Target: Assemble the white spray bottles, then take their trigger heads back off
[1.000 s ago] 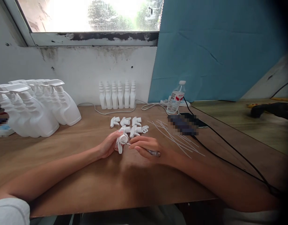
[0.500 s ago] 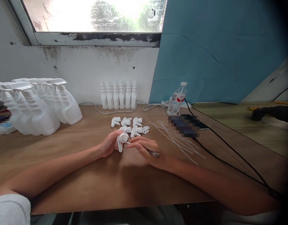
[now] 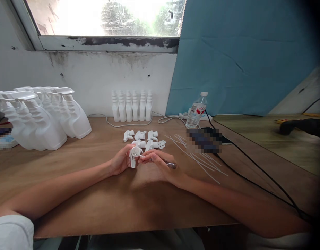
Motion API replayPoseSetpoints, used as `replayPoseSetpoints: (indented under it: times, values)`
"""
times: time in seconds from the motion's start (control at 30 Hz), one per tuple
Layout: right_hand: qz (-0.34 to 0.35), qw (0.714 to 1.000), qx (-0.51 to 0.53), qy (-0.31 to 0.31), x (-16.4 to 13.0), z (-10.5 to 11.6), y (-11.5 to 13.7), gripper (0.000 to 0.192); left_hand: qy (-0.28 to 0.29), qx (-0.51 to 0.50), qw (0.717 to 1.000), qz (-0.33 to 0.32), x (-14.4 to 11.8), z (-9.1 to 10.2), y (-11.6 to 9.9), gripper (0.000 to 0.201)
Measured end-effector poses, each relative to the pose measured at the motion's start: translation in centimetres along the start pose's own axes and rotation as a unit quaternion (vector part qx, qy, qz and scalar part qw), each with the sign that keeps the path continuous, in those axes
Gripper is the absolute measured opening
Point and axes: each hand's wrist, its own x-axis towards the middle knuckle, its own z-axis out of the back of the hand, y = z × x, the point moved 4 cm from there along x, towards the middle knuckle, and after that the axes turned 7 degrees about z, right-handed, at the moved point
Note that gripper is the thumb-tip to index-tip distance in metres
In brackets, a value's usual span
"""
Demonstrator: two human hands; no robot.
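Head view puts both my hands together at the middle of the tabletop (image 3: pixel 102 194). My left hand (image 3: pixel 120 161) is closed around a white trigger sprayer head (image 3: pixel 134 156), gripping it from its left side with the round collar turned toward the right hand. My right hand (image 3: pixel 160 163) pinches a thin pen-like tool (image 3: pixel 168 164) the way one holds a pencil. Its grey barrel trails back to the right, over the knuckles, and its fine tip points left at the sprayer head's collar.

The relation that matters is this line: the tool's long axis runs nearly level from right to left, and the sprayer head sits just past its tip, directly left of the right hand's fingertips. Tip and collar look to be touching or nearly so; I cannot tell which. The left hand is the nearer one, since it already holds the part, and the right hand meets it only through the tool.

Just beyond both hands lies a small cluster of loose trigger sprayer heads (image 3: pixel 140 136). Further right of the right hand, thin white dip tubes (image 3: pixel 198 158) are scattered. Well to the left of the left hand stands a group of capped spray bottles (image 3: pixel 45 118), and a row of small uncapped bottles (image 3: pixel 131 107) stands against the wall beyond.
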Motion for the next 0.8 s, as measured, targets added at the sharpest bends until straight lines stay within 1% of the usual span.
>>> replayPoseSetpoints:
  times: [0.13, 0.2, 0.27, 0.33, 0.4, 0.47, 0.53, 0.7, 0.8]
  values:
    - [-0.025, 0.997, -0.070, 0.006, 0.3, 0.7, 1.1, 0.038, 0.005, 0.053, 0.998, -0.022, -0.3, -0.5, -0.1, 0.036]
    - [-0.025, 0.992, -0.126, 0.019, 0.4, 1.2, 1.7, 0.038, -0.003, 0.076, 0.997, -0.034, -0.3, -0.7, -0.1, 0.035]
    - [0.025, 0.976, -0.211, 0.049, 0.4, 1.3, 2.3, 0.037, -0.012, 0.079, 0.996, -0.036, -0.3, -0.9, -0.1, 0.034]
    - [0.094, 0.950, -0.286, 0.084, 0.2, 1.2, 2.6, 0.034, -0.015, 0.069, 0.997, -0.034, -0.3, -1.0, 0.0, 0.035]
    - [0.145, 0.931, -0.317, 0.110, -0.2, 0.9, 2.5, 0.031, -0.016, 0.058, 0.998, -0.037, -0.2, -1.0, 0.0, 0.036]
    - [0.173, 0.924, -0.319, 0.121, -0.4, 0.6, 2.1, 0.027, -0.019, 0.048, 0.998, -0.044, -0.2, -0.8, 0.0, 0.035]
    - [0.192, 0.922, -0.315, 0.118, -0.6, 0.4, 1.8, 0.026, -0.021, 0.042, 0.998, -0.048, -0.2, -0.6, 0.0, 0.034]
    - [0.174, 0.946, -0.256, 0.096, -0.6, 0.4, 1.0, 0.029, -0.009, 0.036, 0.999, -0.039, 0.0, -0.1, 0.1, 0.031]
    - [0.198, 0.946, -0.237, 0.100, -0.8, 0.1, 0.9, 0.027, -0.004, 0.027, 0.999, -0.026, 0.2, 0.2, 0.3, 0.032]
